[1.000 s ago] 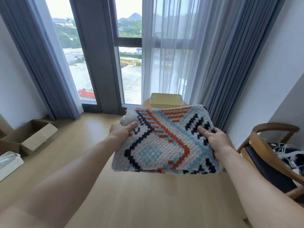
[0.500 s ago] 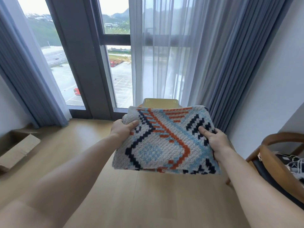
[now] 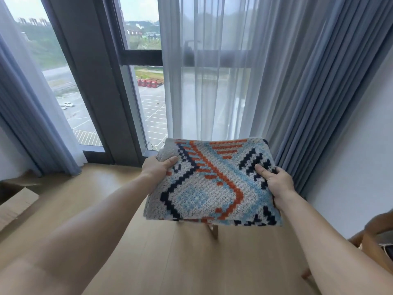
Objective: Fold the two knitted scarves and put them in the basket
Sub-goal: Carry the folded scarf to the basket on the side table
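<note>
1. One folded scarf [image 3: 212, 184] fills the middle, held flat in the air above the floor [image 3: 148, 262], before the window [image 3: 148, 107].
2. Left hand [image 3: 156, 168] and right hand [image 3: 276, 184]: each grip pinches a side edge of the scarf, thumb on top.
3. The basket, peeking over the far edge a second ago, is now hidden behind the knit; I judge the scarf is nearly over it and the drop is close.
4. A wooden leg [image 3: 213, 229] shows just under the near edge.

The knitted scarf [image 3: 212, 184] has a light grey ground with a stepped geometric pattern in orange, navy and pale blue (short orange bars near the far edge). The drapes [image 3: 319, 81] are slate blue, the sheer curtain [image 3: 202, 81] is white, and the floor [image 3: 191, 262] is a pale wood tone.
</note>
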Demonstrator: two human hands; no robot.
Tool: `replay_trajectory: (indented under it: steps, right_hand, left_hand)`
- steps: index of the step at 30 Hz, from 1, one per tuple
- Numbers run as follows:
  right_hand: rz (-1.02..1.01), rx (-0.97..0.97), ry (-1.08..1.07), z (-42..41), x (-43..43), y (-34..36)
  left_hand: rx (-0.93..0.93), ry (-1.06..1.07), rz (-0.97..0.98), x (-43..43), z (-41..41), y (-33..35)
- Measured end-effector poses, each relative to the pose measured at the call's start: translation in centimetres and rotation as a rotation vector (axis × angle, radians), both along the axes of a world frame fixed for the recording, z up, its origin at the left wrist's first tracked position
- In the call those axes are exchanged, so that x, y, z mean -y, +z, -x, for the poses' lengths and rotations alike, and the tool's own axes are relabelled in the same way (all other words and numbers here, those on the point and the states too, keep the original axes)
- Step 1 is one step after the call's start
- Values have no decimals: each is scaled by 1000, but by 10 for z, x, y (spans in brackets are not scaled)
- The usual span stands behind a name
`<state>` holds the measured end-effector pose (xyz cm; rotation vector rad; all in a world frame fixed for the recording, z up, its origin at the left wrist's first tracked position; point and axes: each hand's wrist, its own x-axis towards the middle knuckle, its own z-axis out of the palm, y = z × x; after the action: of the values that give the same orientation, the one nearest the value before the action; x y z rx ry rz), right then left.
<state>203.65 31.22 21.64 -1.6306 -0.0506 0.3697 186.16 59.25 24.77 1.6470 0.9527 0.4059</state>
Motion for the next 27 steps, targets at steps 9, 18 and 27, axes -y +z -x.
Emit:
replay_trajectory:
  steps: [9, 18, 27]
  right_hand:
    - [30, 6, -69, -107, -81, -16]
    - [109, -10, -140, -192, -129, -37]
    - [171, -113, -169, -279, -148, -86]
  left_hand:
    - [-17, -60, 50, -90, -131, -37]
    - [-90, -151, 48, -163, -239, -88]
    - [-178, -166, 78, -165, -327, -122]
